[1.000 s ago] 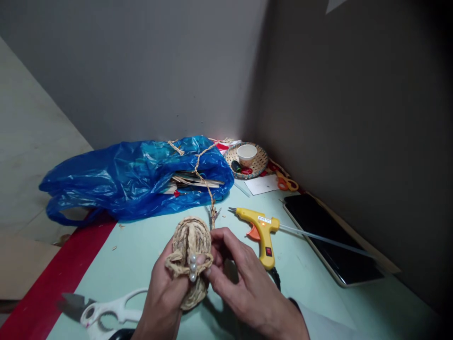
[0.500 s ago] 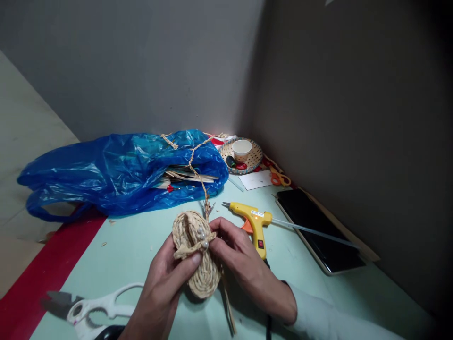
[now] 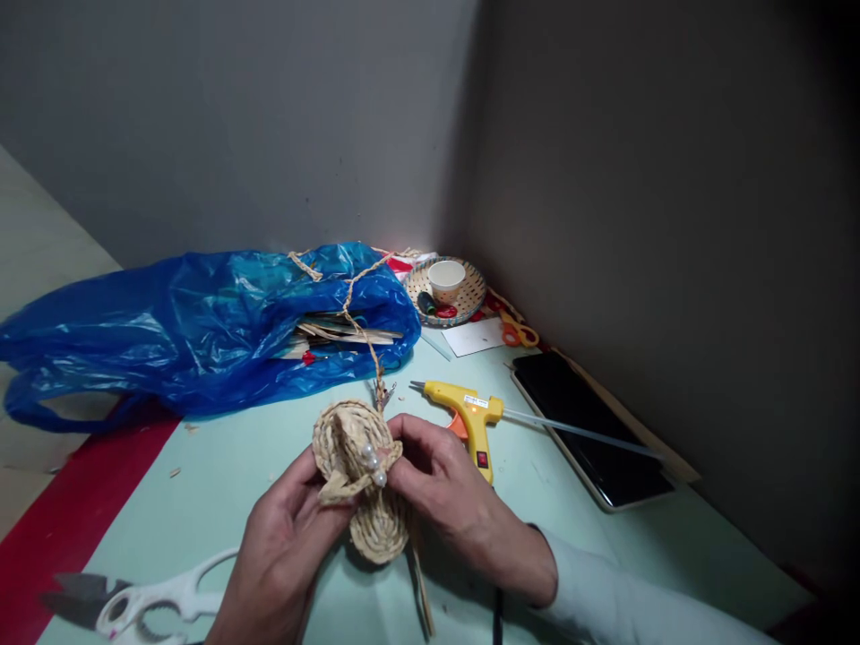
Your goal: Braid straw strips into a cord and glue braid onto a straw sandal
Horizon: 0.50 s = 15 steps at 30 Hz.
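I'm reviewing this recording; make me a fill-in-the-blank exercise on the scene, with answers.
1. In the picture, the woven slipper held by the left hand and right hand is ____ of the glue gun.
2. The plastic bag is coloured ____.
3. The scissors nearest the left hand have ____ handles.

Missing words: left; blue; white.

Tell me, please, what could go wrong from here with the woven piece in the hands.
The right hand pinches close to the pearly beads on the woven piece, so a hard squeeze might loosen one.
The yellow glue gun lies just beyond that hand; if hot, it could burn on contact.
The white-handled scissors lie beside the left forearm, which might knock them.
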{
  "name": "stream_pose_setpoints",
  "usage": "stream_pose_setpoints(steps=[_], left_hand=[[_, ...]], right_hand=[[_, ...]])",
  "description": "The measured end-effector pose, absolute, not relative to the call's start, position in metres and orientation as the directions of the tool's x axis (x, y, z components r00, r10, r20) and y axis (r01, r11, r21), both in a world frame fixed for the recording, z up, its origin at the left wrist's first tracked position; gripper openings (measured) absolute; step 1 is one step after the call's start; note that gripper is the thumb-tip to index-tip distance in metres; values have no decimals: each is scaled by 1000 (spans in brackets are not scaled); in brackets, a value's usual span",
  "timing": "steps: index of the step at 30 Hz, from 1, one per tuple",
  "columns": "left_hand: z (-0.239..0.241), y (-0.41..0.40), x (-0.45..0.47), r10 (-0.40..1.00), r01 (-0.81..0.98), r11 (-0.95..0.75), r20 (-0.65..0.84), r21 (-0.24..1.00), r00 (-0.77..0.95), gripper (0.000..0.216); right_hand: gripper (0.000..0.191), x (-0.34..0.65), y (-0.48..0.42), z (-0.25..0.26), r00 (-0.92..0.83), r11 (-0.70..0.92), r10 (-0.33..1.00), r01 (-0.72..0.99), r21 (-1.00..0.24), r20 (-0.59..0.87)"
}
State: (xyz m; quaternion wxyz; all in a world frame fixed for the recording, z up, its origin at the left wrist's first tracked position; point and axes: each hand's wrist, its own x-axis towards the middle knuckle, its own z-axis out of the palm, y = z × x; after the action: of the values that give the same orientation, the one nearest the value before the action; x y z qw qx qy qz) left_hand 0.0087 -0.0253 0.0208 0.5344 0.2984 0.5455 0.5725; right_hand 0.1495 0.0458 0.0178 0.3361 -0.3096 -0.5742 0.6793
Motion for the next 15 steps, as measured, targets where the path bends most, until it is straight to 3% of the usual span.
stream_pose_setpoints(steps=[6, 15], left_hand=[[22, -24, 11, 933, -308, 160, -245, 938, -262, 49], [31, -22, 13, 916, -557, 200, -355, 806, -185, 54]], right_hand=[[2, 148, 42, 17, -533, -118, 846, -150, -982, -20], [9, 153, 45, 24, -637, -246, 770, -249, -937, -33]])
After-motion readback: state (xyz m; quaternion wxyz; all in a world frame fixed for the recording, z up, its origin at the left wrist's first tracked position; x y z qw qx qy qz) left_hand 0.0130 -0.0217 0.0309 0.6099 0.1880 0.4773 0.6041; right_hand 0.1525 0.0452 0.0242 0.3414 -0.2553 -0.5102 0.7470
